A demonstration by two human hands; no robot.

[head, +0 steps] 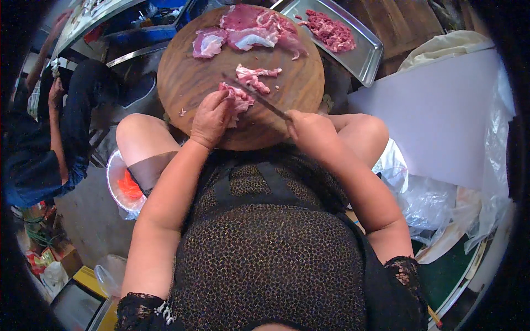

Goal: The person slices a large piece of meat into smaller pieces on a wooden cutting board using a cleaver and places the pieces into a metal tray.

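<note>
A round wooden chopping block (178, 78) stands in front of me between my knees. My left hand (212, 116) grips the left edge of a piece of raw meat (239, 101) near the block's middle. In my right hand (308, 128) is a knife (267, 103), its blade slanting up and left over that piece. Just beyond the blade lies a small strip of fatty meat (250, 78). Larger slabs of raw meat (248, 27) lie at the block's far side. Whether the blade touches the held piece cannot be told.
A metal tray (364, 58) with chopped meat (331, 33) stands beyond the block at the right. Another person (74, 107) sits at the left. A basin (114, 182) holding something red is by my left knee. A pale board (434, 120) and plastic sheeting (426, 202) are at the right.
</note>
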